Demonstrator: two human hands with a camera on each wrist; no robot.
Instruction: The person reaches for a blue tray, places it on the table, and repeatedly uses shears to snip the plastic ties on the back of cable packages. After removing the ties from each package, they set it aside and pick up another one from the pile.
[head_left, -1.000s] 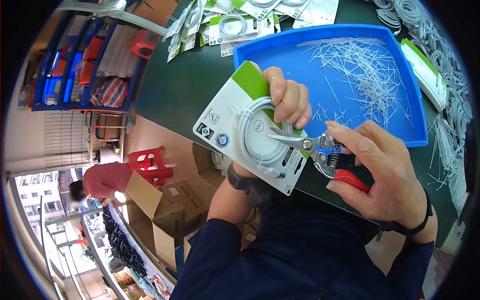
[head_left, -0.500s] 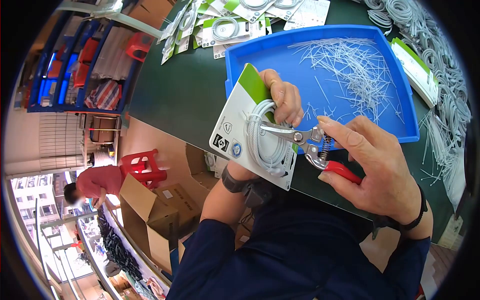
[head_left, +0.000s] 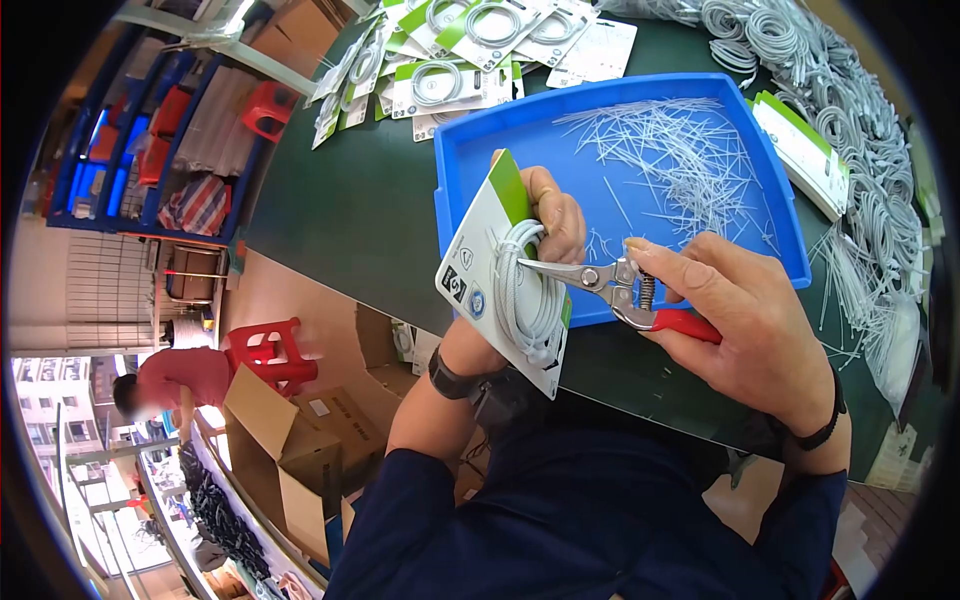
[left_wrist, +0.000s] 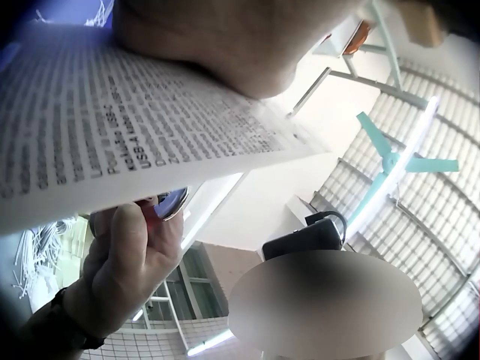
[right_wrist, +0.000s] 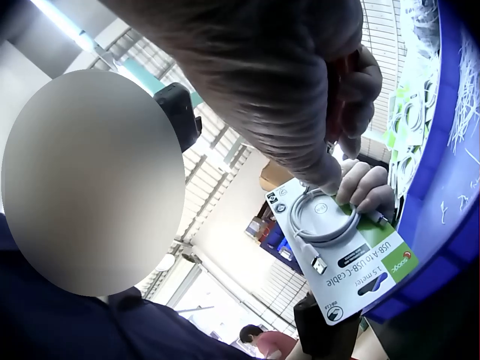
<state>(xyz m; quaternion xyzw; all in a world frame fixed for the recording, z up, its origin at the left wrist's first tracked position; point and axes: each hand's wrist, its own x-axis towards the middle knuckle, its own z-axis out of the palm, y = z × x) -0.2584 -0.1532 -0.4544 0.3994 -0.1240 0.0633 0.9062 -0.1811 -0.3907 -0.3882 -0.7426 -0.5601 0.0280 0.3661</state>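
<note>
While the L hand [head_left: 556,215] grips the card [head_left: 474,262], fingers curled over its edge, the R hand [head_left: 750,320] holds the cutters [head_left: 597,278], fingers curled round them. Card carries a coiled cable [head_left: 528,310]; it is tilted & held over near edge of the surface [head_left: 340,210], by near L corner of the blue tray [head_left: 590,182]. Cutter tip is at the coil, head view; contact: can't tell. Tray contains thin white ties [head_left: 700,168], mostly toward its R edge. Card stack [head_left: 802,150]: beside tray's R edge. Pkgd cables [head_left: 437,86]: beyond tray's far L corner. Loose coils [head_left: 848,135]: along surface's R edge.
</note>
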